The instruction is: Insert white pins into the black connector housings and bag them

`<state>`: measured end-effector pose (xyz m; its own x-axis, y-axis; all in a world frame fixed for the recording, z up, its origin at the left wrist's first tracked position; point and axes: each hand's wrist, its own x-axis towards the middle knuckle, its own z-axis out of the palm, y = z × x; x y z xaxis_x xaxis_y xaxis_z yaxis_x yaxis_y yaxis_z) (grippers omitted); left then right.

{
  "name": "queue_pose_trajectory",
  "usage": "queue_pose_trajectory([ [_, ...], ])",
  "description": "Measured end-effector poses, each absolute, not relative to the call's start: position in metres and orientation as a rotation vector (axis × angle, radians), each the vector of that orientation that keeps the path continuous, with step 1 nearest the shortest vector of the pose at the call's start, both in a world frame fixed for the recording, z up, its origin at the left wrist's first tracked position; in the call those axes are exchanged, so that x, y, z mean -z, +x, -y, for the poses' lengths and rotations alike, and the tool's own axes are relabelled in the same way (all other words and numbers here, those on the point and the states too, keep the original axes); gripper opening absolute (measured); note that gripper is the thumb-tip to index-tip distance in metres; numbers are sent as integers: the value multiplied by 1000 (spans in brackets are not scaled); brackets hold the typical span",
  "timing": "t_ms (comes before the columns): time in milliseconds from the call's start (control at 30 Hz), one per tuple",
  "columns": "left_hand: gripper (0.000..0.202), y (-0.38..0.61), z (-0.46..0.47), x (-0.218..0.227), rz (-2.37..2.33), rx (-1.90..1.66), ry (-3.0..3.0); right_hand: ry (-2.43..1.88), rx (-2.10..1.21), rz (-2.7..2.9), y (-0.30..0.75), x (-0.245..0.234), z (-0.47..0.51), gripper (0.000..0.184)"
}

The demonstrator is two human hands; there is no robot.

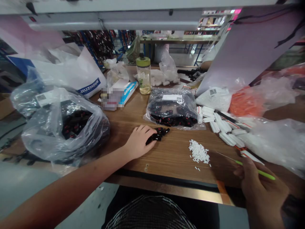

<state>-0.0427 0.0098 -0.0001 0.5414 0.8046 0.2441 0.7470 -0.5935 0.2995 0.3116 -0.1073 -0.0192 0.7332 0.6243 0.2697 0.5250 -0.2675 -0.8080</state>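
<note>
My left hand (140,141) is curled over a small pile of black plastic pieces (159,133) on the table, its fingers closed around some of them. Part of the pile is hidden under the palm. At the right, my right hand (259,181) is closed on the bright green handle of a thin needle-like tool (268,174), whose metal tip points left. Between the hands lies a loose heap of tiny white cylinders (199,151). Behind the black pile rests a clear bag of black pieces (175,106) with a white label.
An open plastic bag of black pieces (97,127) stands at the left. Farther back are a bottle with a green lid (143,76) and a blue-and-white box (127,92). White strips (224,124), an orange bundle (246,101) and plastic bags (278,143) crowd the right side.
</note>
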Motion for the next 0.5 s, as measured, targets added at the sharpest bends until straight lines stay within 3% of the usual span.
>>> queue_pose_trajectory([
  [200, 8, -46, -6, 7, -1468, -584, 2629, -1933, -162, 820, 308, 15, 108, 26],
  [500, 20, -54, 1, 18, -1389, -681, 2847, -1932, -82, 932, 317, 25, 110, 31],
])
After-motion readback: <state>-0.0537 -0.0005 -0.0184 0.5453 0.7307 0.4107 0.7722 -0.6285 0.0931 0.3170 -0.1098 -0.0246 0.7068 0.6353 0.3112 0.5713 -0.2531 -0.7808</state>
